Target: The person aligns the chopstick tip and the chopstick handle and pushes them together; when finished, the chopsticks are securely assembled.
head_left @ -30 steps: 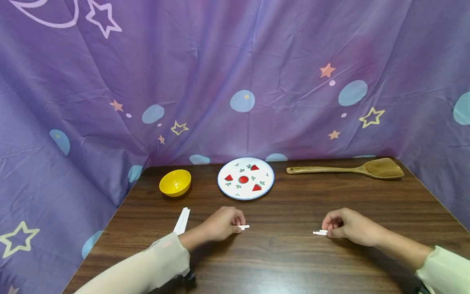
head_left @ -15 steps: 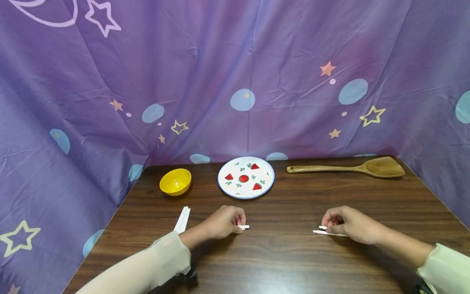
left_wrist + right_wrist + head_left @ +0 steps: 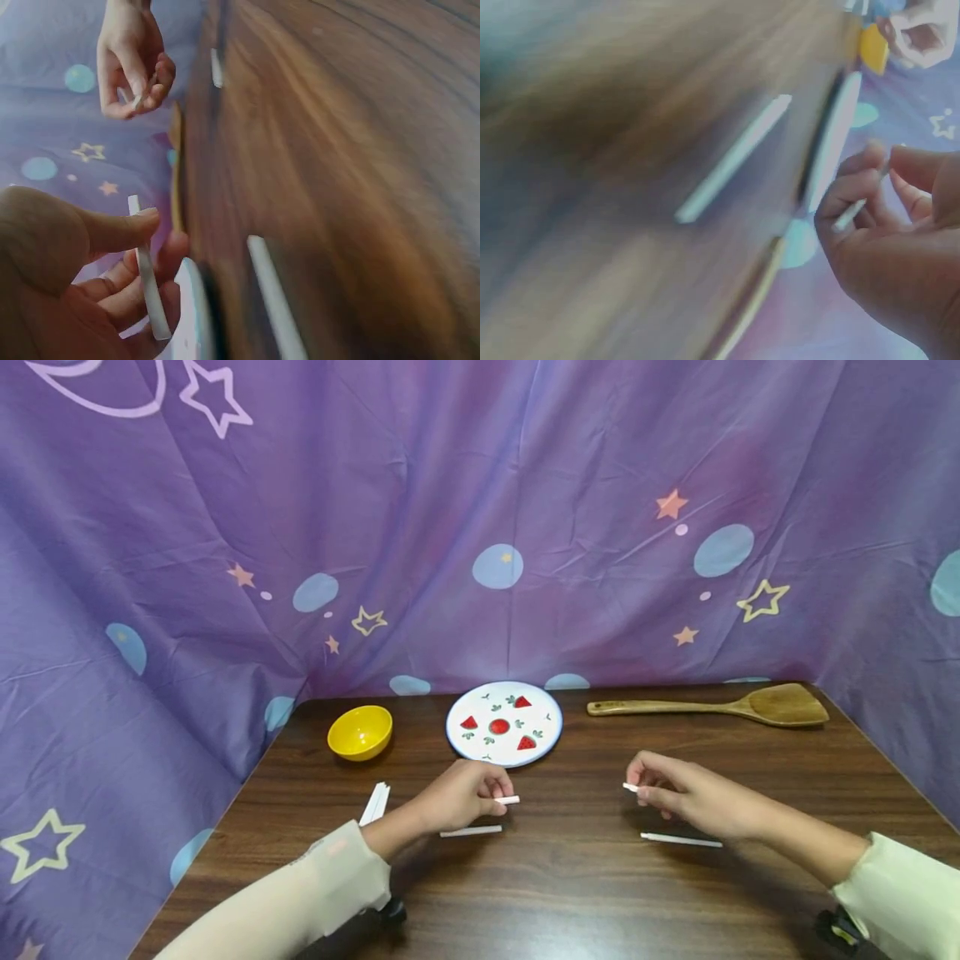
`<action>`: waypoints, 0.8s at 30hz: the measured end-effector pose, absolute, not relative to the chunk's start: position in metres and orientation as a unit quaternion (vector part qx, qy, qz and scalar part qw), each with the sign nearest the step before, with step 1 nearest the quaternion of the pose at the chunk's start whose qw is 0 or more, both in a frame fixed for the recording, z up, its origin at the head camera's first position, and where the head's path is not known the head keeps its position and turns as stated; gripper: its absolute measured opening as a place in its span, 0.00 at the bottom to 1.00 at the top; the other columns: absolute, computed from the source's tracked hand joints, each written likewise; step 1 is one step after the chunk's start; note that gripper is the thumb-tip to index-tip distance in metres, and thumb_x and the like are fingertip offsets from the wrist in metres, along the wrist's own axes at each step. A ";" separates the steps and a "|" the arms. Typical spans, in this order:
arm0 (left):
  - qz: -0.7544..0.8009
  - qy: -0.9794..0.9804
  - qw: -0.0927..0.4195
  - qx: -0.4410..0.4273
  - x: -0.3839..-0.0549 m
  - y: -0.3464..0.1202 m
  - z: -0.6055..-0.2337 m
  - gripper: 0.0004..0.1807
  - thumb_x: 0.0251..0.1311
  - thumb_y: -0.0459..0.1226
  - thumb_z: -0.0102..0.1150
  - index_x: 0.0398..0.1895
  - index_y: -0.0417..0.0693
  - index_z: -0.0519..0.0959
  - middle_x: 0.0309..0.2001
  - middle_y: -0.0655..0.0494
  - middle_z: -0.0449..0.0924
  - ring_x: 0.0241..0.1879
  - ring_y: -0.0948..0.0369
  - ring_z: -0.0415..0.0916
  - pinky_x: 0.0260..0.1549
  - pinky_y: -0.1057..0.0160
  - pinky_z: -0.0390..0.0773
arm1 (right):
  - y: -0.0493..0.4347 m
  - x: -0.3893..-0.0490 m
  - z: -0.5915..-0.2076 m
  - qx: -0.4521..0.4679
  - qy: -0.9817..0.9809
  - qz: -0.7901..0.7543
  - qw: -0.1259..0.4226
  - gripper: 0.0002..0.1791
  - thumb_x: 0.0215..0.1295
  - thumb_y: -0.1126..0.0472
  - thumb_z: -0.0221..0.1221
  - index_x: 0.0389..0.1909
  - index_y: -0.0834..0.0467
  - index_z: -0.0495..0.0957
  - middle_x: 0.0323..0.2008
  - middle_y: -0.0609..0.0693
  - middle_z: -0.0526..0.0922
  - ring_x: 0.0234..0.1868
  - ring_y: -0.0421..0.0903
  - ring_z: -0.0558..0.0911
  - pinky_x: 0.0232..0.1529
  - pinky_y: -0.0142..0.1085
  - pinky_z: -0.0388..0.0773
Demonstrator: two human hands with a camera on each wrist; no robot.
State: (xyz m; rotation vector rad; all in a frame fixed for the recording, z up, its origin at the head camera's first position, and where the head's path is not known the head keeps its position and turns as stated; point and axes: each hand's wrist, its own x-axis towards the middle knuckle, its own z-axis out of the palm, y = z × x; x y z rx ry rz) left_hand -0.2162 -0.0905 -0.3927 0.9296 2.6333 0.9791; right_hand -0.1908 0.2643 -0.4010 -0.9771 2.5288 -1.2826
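Observation:
My left hand (image 3: 467, 795) pinches a short, slim white stick (image 3: 152, 292) between thumb and fingers, raised above the table. Below that hand, another white stick (image 3: 471, 832) lies on the wood. To the right, my right hand (image 3: 701, 795) is also raised and pinches a white stick (image 3: 849, 215) in its curled fingers; much of this stick is hidden by the hand. A further white stick (image 3: 681, 841) lies flat under the right hand, with a narrower tip at its left end.
A bundle of longer white strips (image 3: 375, 804) lies beside the left forearm. Along the back of the brown table (image 3: 570, 893) stand a yellow bowl (image 3: 360, 733), a watermelon-patterned plate (image 3: 480, 695) and a wooden spatula (image 3: 783, 705). A purple curtain (image 3: 420, 510) hangs behind.
Both hands have lifted off the table, each with a white stick, leaving one stick lying under each hand. The right hand has also moved left and away from the body.

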 end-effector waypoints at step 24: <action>0.362 0.857 0.019 0.367 -0.216 -0.062 -0.341 0.10 0.68 0.34 0.65 0.50 0.44 0.87 0.32 0.56 0.87 0.24 0.70 0.76 0.26 0.69 0.74 | 0.197 -0.199 -0.345 -0.349 0.869 -0.341 -0.088 0.09 0.68 0.64 0.66 0.44 0.46 0.86 0.29 0.32 0.83 0.30 0.34 0.80 0.33 0.33 0.77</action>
